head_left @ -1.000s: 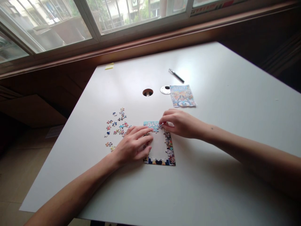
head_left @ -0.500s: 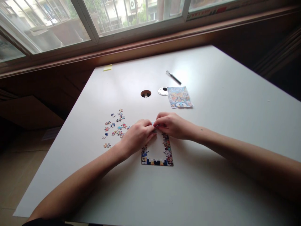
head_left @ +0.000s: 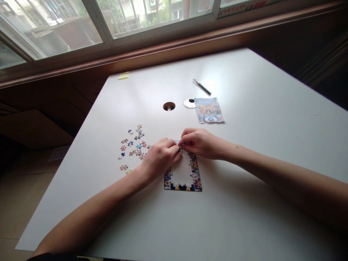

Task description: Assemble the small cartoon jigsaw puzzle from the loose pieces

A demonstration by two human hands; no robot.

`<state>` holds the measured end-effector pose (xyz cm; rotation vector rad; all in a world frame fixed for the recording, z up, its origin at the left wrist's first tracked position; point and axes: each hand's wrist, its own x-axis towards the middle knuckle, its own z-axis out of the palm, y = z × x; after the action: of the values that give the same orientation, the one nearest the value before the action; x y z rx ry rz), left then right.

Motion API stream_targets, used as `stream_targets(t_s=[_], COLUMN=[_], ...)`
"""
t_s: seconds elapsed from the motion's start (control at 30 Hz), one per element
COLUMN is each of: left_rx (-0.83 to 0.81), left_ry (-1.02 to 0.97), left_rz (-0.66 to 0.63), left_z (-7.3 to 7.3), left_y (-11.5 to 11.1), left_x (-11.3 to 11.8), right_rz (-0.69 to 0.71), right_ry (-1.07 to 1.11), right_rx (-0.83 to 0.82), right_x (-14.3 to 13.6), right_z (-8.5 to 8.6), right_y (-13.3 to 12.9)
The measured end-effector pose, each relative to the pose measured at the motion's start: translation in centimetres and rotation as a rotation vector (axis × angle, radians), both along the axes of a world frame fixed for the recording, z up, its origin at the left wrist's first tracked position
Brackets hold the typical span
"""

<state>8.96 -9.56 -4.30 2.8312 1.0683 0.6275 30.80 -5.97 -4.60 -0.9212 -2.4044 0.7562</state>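
Observation:
A jigsaw puzzle frame (head_left: pixel 195 170) of joined edge pieces lies on the white table, with bare tabletop showing inside it. Both hands meet at its far edge, where light blue pieces peek out between the fingers. My left hand (head_left: pixel 163 156) rests over the far left corner, fingers bent and pressed together at the edge pieces. My right hand (head_left: pixel 197 143) pinches with thumb and forefinger at the same far edge. Whatever sits between the fingertips is too small and covered to make out. Left of my left hand lie loose puzzle pieces (head_left: pixel 139 145) in a scattered group.
Beyond my right hand lies a creased picture sheet (head_left: pixel 209 110), partly over a round metal cover (head_left: pixel 189 103). A dark pen with a clear cap (head_left: pixel 202 86) is farther back. The table has a round cable hole (head_left: pixel 169 106) and a yellow sticker (head_left: pixel 123 75) near its far left corner.
The view has shifted slightly. Both hands stay at the puzzle's far edge with only small finger movement; a little more of the light blue pieces shows between them.

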Motion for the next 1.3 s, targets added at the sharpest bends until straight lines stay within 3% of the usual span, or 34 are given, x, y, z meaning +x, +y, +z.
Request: stream_targets(t_s=[0.23,0.5,0.8,0.97,1.1,1.3], left_rx=[0.009,-0.106,-0.402,-0.733,-0.844,-0.969], left_ry=[-0.079,-0.162,-0.462,-0.766,-0.893,-1.073], left_rz=[-0.002,0.022,0.179,0.126,0.133,0.110], left_z=[-0.4,0.2,1.5,2.2,2.2,2.0], left_y=[0.3,0.3,1.0,0.2,-0.2,0.3], left_x=[-0.1,-0.1,-0.3,-0.1,0.3,0.4], right_rz=[0.006,0.004,-0.085,-0.170,-0.133,-0.137], right_ry=[-0.012,-0.031,0.132,0.176,0.207,0.248], right_rx=[0.010,0.037,0.032,0.170,0.251,0.241], right_x=[-0.1,-0.2,-0.5,-0.7,-0.9,-0.8], right_z=[0.1,0.4,1.2,2.6,3.0,3.4], right_y=[0.0,-0.5,-0.2,-1.3,-2.1,-2.0])
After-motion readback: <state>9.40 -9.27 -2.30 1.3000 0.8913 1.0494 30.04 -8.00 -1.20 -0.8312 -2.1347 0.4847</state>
